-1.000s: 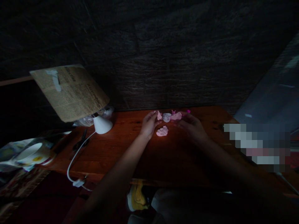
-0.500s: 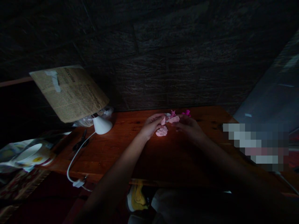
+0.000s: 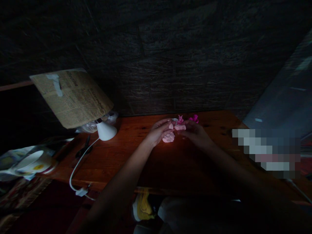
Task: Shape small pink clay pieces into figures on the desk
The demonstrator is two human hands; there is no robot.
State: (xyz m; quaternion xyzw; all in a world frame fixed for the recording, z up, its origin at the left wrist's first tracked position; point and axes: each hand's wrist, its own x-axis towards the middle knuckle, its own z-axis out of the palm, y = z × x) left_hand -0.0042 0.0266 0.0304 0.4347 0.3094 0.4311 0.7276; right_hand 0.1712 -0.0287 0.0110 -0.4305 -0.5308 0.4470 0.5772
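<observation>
My left hand point(image 3: 156, 132) is closed, pinching a small piece of pale pink modelling clay point(image 3: 171, 126) between thumb and fingers. Facing it, my right hand point(image 3: 198, 134) grips a longer pale pink clay piece point(image 3: 180, 127), its fingertips at the piece's right end. The two pieces are close together, with a narrow gap between them. Just under my left fingers a larger, rough-surfaced clay lump point(image 3: 168, 137) rests on the wooden table point(image 3: 156, 169). Behind the hands stand a small pink figure point(image 3: 180, 119) and a bright magenta piece point(image 3: 194, 118).
A lamp with a white base point(image 3: 106, 131) and newsprint shade point(image 3: 73, 97) stands left, its white cord point(image 3: 73, 172) hanging over the front edge. Dark scissors point(image 3: 85, 149) lie beside it. A white cup point(image 3: 34, 162) is further left. A dark brick wall point(image 3: 156, 65) rises behind.
My right hand has shifted slightly left, bringing its clay piece along. That piece now looks narrower and flatter. My left hand has barely moved.
</observation>
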